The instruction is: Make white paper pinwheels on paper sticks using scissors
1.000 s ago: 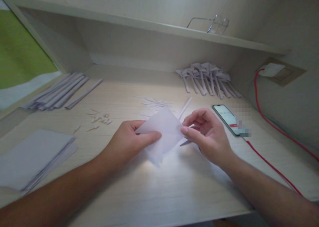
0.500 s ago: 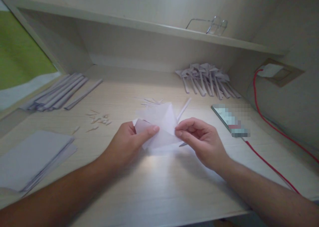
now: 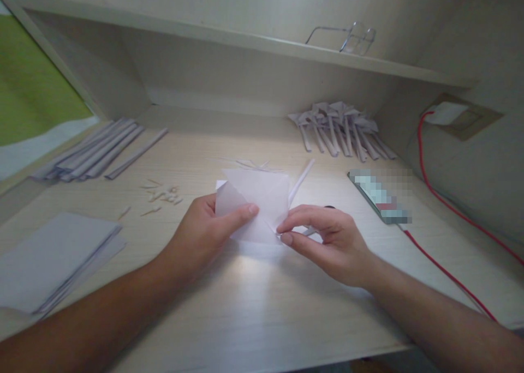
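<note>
1. A white sheet of paper (image 3: 256,204), partly folded, is held just above the table (image 3: 262,296) between both hands, at the middle of the view.
2. The left hand (image 3: 204,239) is closed on the sheet's left edge, its thumb pressed flat across the front.
3. The right hand (image 3: 327,242) is pinched on the lower right corner, thumb and forefinger drawn together at the fold.
4. For a clean crease, the edges would best be lined up before pressure is applied, and the fold run outward from the pinched corner; this is a judgement.
5. A thin paper stick (image 3: 301,179) is seen just behind the sheet, with small scraps (image 3: 164,194) to the left.
6. Further out, a stack of sheets (image 3: 53,258) lies at the near left, folded strips (image 3: 98,155) at the far left, finished pieces (image 3: 341,130) at the far right.
7. A phone (image 3: 379,196) on a red cable (image 3: 446,275) lies to the right; glasses (image 3: 347,37) rest on the shelf (image 3: 245,37).
</note>
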A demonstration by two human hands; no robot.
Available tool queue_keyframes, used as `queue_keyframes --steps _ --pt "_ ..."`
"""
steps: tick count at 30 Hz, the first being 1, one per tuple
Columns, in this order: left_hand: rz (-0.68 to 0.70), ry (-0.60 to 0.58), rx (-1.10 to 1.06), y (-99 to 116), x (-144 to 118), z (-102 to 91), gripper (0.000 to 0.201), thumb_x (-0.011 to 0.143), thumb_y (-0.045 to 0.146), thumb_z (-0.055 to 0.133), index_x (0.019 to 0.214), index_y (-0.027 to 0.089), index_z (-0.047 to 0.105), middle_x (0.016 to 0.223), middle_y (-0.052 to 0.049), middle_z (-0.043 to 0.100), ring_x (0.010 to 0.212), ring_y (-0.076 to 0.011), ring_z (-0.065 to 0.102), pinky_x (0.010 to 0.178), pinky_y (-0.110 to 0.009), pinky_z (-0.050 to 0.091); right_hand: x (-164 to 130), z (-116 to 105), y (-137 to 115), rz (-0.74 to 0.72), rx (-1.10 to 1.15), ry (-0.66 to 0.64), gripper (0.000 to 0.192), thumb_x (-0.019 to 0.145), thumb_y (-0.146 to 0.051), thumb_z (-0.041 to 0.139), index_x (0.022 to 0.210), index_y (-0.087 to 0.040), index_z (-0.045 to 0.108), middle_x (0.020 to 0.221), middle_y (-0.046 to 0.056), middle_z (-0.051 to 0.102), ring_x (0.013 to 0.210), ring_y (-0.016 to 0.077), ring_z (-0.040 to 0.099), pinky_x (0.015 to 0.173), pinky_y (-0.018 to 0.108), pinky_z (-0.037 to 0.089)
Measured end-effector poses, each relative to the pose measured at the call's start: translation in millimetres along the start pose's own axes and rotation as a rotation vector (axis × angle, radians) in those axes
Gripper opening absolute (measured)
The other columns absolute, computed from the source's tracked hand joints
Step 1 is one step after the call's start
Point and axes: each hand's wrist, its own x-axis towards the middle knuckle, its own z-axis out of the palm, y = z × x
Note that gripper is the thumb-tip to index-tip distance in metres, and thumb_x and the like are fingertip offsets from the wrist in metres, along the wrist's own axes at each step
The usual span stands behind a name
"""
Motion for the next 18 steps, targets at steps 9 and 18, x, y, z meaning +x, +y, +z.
queue_keyframes --steps 9,18 --pt "-0.017 -0.023 0.016 2.3 -2.5 2.3 0.027 0.078 0.044 0.079 0.087 0.019 0.076 0.086 -0.007 0.078 0.074 -0.0231 0.070 0.066 -0.030 0.054 -1.0 2.3 0.7 0.061 -0.011 0.026 0.008 0.087 -0.014 0.073 0.092 -0.018 0.077 0.087 0.004 0.078 0.080 0.0173 0.071 0.072 0.031 0.053" --pt "-0.020 0.012 0.053 6.9 -4.5 5.1 0.028 0.075 0.043 0.080 0.084 0.017 0.077 0.082 -0.006 0.078 0.070 -0.0225 0.069 0.063 -0.029 0.053 -0.7 1.1 1.7 0.046 0.000 -0.013 0.007 0.089 -0.016 0.071 0.093 -0.017 0.077 0.087 0.005 0.077 0.079 0.0175 0.069 0.071 0.032 0.052"
